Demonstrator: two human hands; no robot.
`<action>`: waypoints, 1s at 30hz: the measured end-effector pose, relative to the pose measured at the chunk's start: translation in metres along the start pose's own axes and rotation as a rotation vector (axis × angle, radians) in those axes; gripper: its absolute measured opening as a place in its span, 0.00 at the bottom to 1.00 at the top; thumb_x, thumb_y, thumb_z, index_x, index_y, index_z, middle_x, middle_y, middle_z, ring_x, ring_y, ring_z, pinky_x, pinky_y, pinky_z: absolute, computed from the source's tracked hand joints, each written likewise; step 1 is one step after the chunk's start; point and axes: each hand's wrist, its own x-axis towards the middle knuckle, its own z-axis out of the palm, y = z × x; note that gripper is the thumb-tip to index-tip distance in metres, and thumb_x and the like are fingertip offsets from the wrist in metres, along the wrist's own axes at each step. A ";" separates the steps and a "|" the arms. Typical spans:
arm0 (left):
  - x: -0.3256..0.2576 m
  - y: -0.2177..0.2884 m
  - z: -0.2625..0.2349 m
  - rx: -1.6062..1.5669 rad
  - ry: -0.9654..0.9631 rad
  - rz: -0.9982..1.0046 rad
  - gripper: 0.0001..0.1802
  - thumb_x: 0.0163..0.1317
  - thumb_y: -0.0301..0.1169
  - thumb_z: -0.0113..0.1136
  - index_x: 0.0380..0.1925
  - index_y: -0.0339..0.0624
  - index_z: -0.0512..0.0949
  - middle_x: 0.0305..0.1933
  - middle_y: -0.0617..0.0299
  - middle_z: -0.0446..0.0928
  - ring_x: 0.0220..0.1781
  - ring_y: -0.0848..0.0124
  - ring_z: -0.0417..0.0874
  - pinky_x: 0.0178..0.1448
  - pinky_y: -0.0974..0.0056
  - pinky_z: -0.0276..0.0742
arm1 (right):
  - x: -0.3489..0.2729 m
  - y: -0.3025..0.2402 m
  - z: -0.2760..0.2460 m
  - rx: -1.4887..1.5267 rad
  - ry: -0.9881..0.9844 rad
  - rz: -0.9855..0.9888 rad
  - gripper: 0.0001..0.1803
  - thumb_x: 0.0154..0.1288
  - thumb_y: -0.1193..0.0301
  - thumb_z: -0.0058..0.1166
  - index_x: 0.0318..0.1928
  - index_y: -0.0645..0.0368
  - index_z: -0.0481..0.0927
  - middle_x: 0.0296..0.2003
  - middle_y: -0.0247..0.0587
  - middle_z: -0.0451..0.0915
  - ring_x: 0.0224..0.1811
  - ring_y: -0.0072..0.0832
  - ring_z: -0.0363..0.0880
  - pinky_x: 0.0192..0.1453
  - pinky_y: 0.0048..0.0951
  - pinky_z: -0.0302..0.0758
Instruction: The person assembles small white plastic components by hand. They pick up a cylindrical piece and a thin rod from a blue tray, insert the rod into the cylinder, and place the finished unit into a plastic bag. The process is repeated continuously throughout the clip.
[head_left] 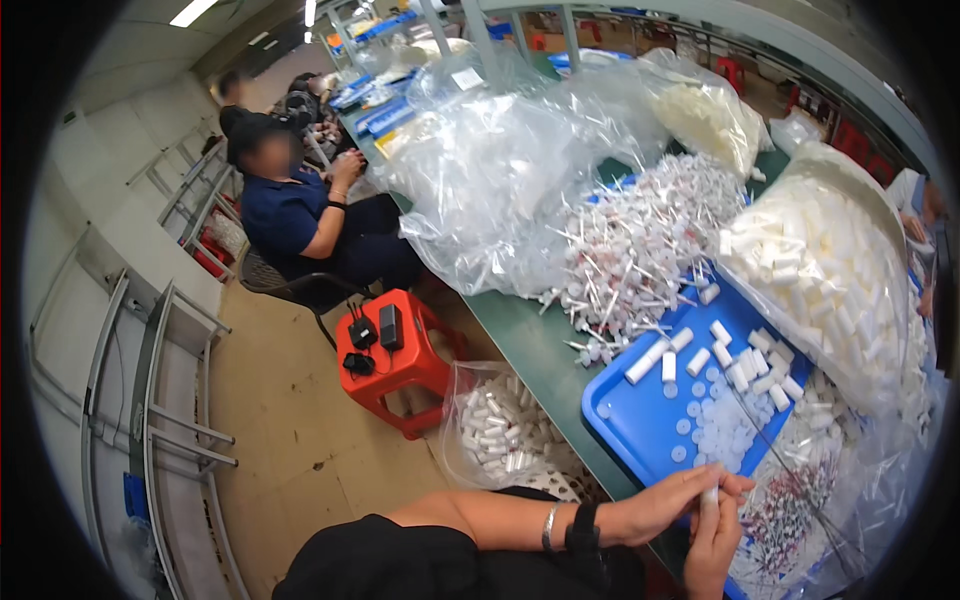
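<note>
Low on the right, my two hands meet over the near edge of a blue tray (pixel 622 425). My left hand (pixel 655 508), with a bracelet and a black band at the wrist, has its fingers closed around a small white cylinder (pixel 710 496). The fingers of my right hand (pixel 714 548) pinch the same cylinder from below. Inside the tray lie several white cylinders (pixel 669 366), some longer than others. Beside them is a spread of small translucent discs (pixel 722 428). My fingertips partly cover the held piece.
A heap of thin-stemmed white parts (pixel 640 245) lies beyond the tray. Clear plastic bags (pixel 490 190) and a large bag of white cylinders (pixel 815 260) crowd the green table (pixel 520 340). A red stool (pixel 400 365) holds black adapters. A seated co-worker (pixel 290 205) is farther left.
</note>
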 end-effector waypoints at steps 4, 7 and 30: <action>-0.008 0.021 -0.011 -0.073 -0.012 -0.107 0.30 0.81 0.48 0.35 0.66 0.34 0.70 0.68 0.51 0.73 0.66 0.64 0.75 0.64 0.59 0.77 | 0.008 0.008 0.006 0.740 -0.220 0.240 0.18 0.82 0.58 0.39 0.49 0.61 0.75 0.21 0.30 0.69 0.14 0.13 0.57 0.17 0.17 0.53; -0.017 0.035 -0.004 -0.114 0.029 -0.089 0.32 0.81 0.50 0.33 0.67 0.34 0.68 0.71 0.47 0.69 0.74 0.53 0.67 0.74 0.47 0.69 | 0.013 0.009 0.008 0.953 -0.373 0.337 0.22 0.83 0.58 0.35 0.50 0.65 0.74 0.24 0.33 0.71 0.14 0.14 0.57 0.19 0.18 0.56; -0.038 0.026 -0.010 -0.052 0.050 -0.006 0.31 0.81 0.49 0.30 0.70 0.36 0.63 0.74 0.49 0.64 0.75 0.55 0.66 0.75 0.51 0.67 | 0.000 0.021 0.033 0.326 -0.166 0.028 0.16 0.82 0.63 0.40 0.48 0.64 0.76 0.24 0.30 0.71 0.21 0.19 0.66 0.26 0.26 0.65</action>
